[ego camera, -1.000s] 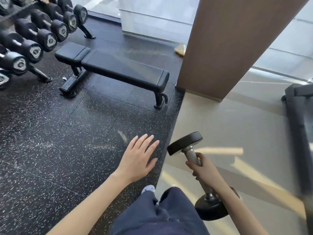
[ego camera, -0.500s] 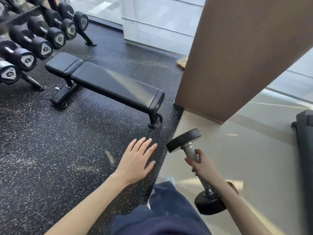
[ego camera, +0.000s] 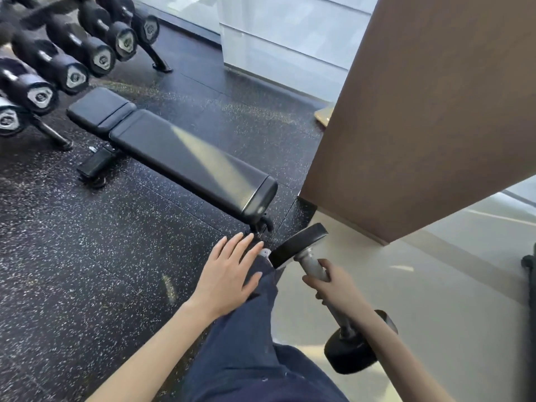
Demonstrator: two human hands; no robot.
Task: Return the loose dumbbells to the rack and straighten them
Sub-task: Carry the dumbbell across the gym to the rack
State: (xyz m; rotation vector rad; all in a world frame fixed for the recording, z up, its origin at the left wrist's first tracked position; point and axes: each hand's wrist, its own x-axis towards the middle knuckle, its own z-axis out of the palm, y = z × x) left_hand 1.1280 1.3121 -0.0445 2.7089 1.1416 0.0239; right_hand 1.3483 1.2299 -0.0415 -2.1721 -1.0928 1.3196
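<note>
My right hand point(ego camera: 329, 281) grips the metal handle of a black round-headed dumbbell point(ego camera: 298, 245), held tilted in the air over the beige floor at lower right. One head points up-left toward the bench, the other hangs low beside my forearm. My left hand point(ego camera: 227, 274) is spread flat with fingers apart, holding nothing, just over my dark blue trouser leg. The dumbbell rack point(ego camera: 50, 132) fills the top left corner, with several black dumbbells point(ego camera: 72, 75) lying in a row on it.
A black flat bench point(ego camera: 185, 158) stands on the speckled rubber floor between me and the rack. A brown pillar point(ego camera: 420, 111) rises at right. A dark machine edge point(ego camera: 529, 268) shows at far right. A window wall point(ego camera: 275, 33) runs along the back.
The view has moved forward: bench, rack and pillar are closer and larger. My leg has stepped under my left hand. The dumbbell stays gripped in my right hand.
</note>
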